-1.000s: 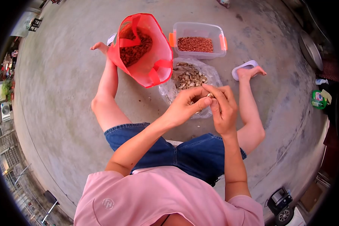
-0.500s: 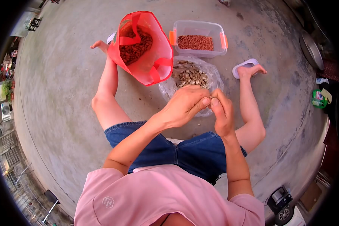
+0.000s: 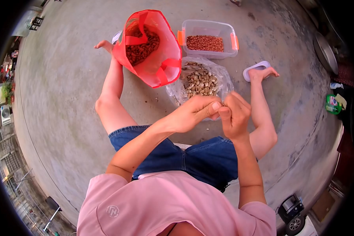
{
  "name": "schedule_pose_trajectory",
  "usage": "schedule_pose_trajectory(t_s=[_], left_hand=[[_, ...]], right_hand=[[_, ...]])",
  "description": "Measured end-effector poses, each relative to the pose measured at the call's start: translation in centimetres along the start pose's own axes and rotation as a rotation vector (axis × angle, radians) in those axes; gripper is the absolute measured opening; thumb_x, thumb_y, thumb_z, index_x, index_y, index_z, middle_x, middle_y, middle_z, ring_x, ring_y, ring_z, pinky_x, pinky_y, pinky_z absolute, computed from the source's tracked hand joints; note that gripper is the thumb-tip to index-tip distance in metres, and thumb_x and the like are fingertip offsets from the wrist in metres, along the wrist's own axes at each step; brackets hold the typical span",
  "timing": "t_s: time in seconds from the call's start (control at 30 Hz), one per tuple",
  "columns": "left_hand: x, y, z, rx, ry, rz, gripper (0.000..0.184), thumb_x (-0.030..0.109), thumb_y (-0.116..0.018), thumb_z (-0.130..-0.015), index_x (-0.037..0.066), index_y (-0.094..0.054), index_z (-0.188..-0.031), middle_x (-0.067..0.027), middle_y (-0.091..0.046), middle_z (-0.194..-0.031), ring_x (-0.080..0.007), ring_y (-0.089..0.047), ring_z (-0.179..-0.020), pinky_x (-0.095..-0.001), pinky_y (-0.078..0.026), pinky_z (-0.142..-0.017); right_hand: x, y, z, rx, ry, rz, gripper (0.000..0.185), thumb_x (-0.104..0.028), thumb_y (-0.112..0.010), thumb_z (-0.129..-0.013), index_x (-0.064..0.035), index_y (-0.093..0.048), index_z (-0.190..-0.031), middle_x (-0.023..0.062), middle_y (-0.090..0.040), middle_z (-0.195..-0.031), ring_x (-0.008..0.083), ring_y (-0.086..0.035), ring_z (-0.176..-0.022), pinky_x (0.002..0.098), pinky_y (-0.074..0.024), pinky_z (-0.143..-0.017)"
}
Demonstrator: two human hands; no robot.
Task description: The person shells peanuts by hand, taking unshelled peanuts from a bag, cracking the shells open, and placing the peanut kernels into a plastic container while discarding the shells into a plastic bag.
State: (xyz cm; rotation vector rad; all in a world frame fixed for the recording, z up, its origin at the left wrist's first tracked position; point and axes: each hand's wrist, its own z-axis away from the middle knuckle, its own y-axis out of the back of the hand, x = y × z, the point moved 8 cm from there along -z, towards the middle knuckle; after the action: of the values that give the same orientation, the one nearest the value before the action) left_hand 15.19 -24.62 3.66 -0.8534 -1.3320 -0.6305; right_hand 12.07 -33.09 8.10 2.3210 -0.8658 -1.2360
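My left hand [image 3: 190, 113] and my right hand [image 3: 236, 118] meet fingertip to fingertip over the clear plastic bag. Both are closed in a pinch around a small peanut [image 3: 221, 104], mostly hidden by the fingers and thumbs. Just beyond them, the clear plastic bag [image 3: 225, 80] lies open on the floor with a heap of pale peanut shells [image 3: 200, 83] in it. A red tote bag [image 3: 167, 43] stands open to the left, holding many brown unshelled peanuts [image 3: 143, 51]. Behind, a clear plastic box [image 3: 208, 26] with orange latches contains reddish shelled peanuts [image 3: 204, 43].
My legs spread to either side of the bags on the concrete floor [image 3: 63, 90]. White slippers [image 3: 247, 73] are at my feet. A metal basin [image 3: 325, 53] and a green bottle [image 3: 332, 104] stand at the far right. A few shell bits lie on the floor.
My right hand has turned and its fingers have curled in more. My left hand has shifted slightly down, and both hands stay together. The bags and box look unchanged.
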Motion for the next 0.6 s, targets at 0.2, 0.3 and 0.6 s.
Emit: schedule_pose_trajectory(t_s=[0.2,0.3,0.6], left_hand=[[0.7,-1.0,0.0,0.036,-0.026,-0.098,0.033,0.027,-0.039,-0.095,0.002,-0.049,-0.075,-0.0057,-0.047,-0.065,-0.0175,-0.043,-0.062,-0.0305,-0.038,-0.059],[1.0,-0.8,0.1,-0.005,-0.094,-0.157,0.037,0.032,-0.039,-0.096,0.004,-0.048,-0.073,-0.0003,-0.043,-0.069,-0.0104,-0.040,-0.065,-0.0259,-0.035,-0.060],[-7.8,0.1,-0.9,0.230,0.347,0.816,0.040,0.046,-0.044,-0.090,0.009,-0.053,-0.101,-0.0057,-0.056,-0.087,-0.0134,-0.051,-0.069,-0.0278,-0.040,-0.061]], right_hand=[[1.5,0.2,1.0,0.207,-0.199,-0.308,0.035,-0.025,-0.045,-0.091,-0.0013,-0.049,-0.064,0.0081,-0.042,-0.052,0.0193,-0.040,-0.043,0.0312,-0.0297,-0.043],[4.6,-1.7,3.1,0.172,-0.484,-0.860,0.036,-0.026,-0.044,-0.091,-0.0011,-0.047,-0.064,0.0072,-0.042,-0.051,0.0184,-0.040,-0.043,0.0299,-0.0298,-0.044],[0.1,-0.9,-0.1,-0.086,0.183,0.429,0.023,-0.033,-0.057,-0.083,-0.0096,-0.060,-0.080,0.0018,-0.052,-0.067,0.0205,-0.047,-0.055,0.0319,-0.0370,-0.047]])
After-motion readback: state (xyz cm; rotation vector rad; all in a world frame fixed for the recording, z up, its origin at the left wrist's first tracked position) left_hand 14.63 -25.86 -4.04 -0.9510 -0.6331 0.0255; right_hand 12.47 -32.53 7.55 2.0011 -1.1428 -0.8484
